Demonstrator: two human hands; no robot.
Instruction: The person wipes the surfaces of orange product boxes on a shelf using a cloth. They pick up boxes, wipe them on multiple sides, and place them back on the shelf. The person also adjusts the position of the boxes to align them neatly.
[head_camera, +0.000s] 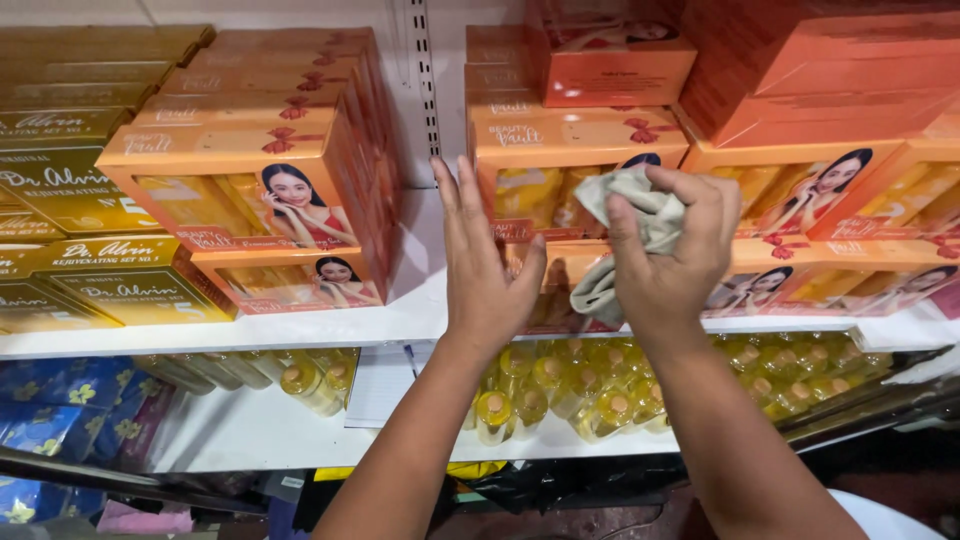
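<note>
Orange cardboard boxes (560, 165) fill the white shelf (330, 325) in two stacks, with a bare strip of shelf between them running back to the slotted metal upright (425, 90) on the far wall. That gap is the only open room at this level; the left stack (270, 190) and the right stack both stand close to the shelf's near edge.

Left hand (483, 270): open wide, fingers straight and spread, palm turned toward the left side of the right stack, at the edge of the gap. Whether the palm touches the boxes cannot be told. Forearm rises from the near bottom centre.

Right hand (668, 262): closed around a crumpled grey-green cloth (630, 235), knuckles toward the camera. The cloth is pressed against the front of the right stack, its loose end hanging down to the shelf edge. Forearm comes in from the near right.

Below, a lower shelf (250, 435) holds rows of clear bottles with yellow liquid (560, 385), directly under both wrists. Gold boxes (90, 250) are stacked at far left. Blue flowered packets (60, 420) lie at lower left.
</note>
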